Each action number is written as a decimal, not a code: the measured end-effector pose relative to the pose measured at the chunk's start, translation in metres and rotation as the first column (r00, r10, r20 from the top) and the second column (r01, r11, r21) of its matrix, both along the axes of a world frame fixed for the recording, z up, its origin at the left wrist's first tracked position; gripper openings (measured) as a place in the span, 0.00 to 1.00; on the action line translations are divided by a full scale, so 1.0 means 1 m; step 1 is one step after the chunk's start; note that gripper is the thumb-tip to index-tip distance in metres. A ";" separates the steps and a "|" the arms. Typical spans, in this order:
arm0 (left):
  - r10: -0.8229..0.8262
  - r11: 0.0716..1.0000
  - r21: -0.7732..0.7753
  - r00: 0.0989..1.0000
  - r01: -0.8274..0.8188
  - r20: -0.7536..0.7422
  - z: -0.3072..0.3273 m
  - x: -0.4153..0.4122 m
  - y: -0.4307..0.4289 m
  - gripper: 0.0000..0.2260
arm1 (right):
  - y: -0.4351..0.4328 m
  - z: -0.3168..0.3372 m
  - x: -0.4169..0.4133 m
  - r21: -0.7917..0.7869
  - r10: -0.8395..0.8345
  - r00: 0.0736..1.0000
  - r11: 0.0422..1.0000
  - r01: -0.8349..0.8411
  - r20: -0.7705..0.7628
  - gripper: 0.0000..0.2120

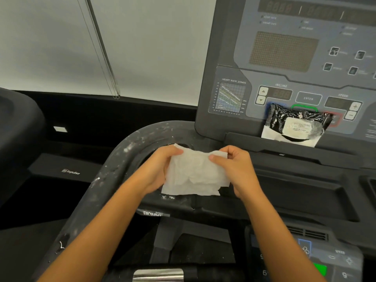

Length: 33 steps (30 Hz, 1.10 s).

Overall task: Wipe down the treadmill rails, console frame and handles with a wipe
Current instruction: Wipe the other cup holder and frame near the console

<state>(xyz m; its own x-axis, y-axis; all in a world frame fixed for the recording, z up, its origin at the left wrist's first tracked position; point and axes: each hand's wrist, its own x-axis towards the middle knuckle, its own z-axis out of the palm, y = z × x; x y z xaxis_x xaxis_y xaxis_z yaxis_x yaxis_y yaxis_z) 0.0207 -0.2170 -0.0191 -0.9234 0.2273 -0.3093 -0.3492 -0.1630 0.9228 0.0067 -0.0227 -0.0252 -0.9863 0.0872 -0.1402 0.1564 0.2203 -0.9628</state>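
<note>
A white wipe (195,176) hangs spread between both my hands, above the treadmill's dark tray. My left hand (157,169) pinches its upper left corner and my right hand (236,169) pinches its upper right corner. The curved left handle rail (122,157) is dark grey and speckled with white dust; it arcs from the lower left up to the console frame (205,110). A black and white pack of wipes (295,127) leans on the console ledge, covering some buttons.
The console panel (284,58) with displays and incline and speed buttons fills the upper right. A second control panel (317,259) with a green button sits at the lower right. A metal grip sensor (158,274) shows at the bottom. Another machine (18,127) stands at left.
</note>
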 end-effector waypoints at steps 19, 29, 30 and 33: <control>-0.489 0.264 -0.956 0.836 -0.127 -0.246 -0.075 0.033 0.098 0.43 | 0.033 -0.019 0.018 -0.178 -0.299 0.954 0.939 0.294 -0.001 0.07; -0.420 0.207 -0.961 0.870 -0.185 -0.258 -0.079 -0.054 0.105 0.35 | 0.026 -0.037 0.007 -0.193 -0.235 0.962 0.947 0.258 0.136 0.07; -0.415 0.219 -0.959 0.872 -0.180 -0.259 -0.075 -0.068 0.106 0.35 | 0.028 -0.036 0.007 -0.217 -0.238 0.959 0.939 0.267 0.152 0.08; -0.409 0.277 -0.945 0.869 -0.174 -0.280 -0.069 -0.090 0.107 0.35 | 0.032 -0.035 0.008 -0.289 -0.247 0.954 0.913 0.289 0.171 0.09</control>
